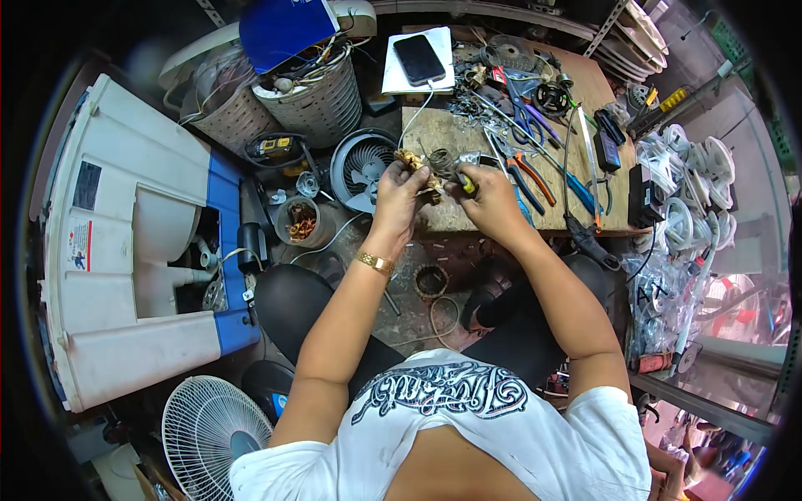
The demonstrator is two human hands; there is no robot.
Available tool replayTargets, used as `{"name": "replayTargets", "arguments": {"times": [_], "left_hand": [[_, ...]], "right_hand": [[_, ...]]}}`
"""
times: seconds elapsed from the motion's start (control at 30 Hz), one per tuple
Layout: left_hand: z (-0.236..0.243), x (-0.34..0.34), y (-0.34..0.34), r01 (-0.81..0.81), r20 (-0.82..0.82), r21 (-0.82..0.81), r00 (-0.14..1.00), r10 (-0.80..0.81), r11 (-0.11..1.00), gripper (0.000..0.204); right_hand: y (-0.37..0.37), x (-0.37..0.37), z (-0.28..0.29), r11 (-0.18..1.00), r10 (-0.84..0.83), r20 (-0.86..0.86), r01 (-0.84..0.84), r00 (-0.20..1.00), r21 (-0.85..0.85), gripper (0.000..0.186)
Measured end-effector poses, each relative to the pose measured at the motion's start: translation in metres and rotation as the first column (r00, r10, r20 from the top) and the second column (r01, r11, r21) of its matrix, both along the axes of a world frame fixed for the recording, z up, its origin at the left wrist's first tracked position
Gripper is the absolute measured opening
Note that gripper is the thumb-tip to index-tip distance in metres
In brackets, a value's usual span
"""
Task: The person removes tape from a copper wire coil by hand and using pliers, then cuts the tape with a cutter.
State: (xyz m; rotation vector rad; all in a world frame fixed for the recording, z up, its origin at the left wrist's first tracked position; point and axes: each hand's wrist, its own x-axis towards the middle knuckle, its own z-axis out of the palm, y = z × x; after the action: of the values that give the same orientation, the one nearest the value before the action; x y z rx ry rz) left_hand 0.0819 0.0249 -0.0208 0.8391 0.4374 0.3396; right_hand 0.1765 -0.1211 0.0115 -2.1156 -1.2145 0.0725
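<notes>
At the near edge of the wooden bench, my left hand [398, 194] is closed around a copper-coloured wire winding [409, 159], with loose strands showing beyond the fingers. Beside it, my right hand [493, 204] grips a tool with a yellow-green and black handle [469, 184]; its working end is hard to make out near the winding. A ring of dull wire [440, 160] lies just past both hands. Pliers with orange-and-black handles [535, 179] rest right of my right hand, near blue-handled scissors [526, 121].
A phone [419, 60] on white paper is plugged into a white cable. Loose metal parts and tools cover the far side of the wooden bench [443, 219]. To the left stand a tub of copper scraps [302, 225], a fan motor housing [363, 171] and a large white-and-blue casing [134, 301].
</notes>
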Motion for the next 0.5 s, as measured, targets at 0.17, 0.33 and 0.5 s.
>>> {"name": "replayTargets", "arguments": {"times": [0.17,0.33,0.5], "left_hand": [[-0.013,-0.004,0.003,0.093,0.079,-0.184,0.994,-0.080,0.979,0.023],[-0.009,-0.004,0.001,0.047,0.096,-0.310,0.995,-0.018,0.950,0.022],[-0.009,-0.002,0.001,0.046,0.161,-0.275,0.987,-0.001,0.960,0.021]], "right_hand": [[-0.003,0.022,0.004,0.982,-0.173,0.043,0.169,0.984,0.086,0.017],[-0.018,0.043,0.013,0.975,-0.204,0.187,0.182,0.961,0.125,0.031],[-0.006,-0.007,0.018,0.993,-0.022,-0.039,0.017,0.999,-0.117,0.041]]}}
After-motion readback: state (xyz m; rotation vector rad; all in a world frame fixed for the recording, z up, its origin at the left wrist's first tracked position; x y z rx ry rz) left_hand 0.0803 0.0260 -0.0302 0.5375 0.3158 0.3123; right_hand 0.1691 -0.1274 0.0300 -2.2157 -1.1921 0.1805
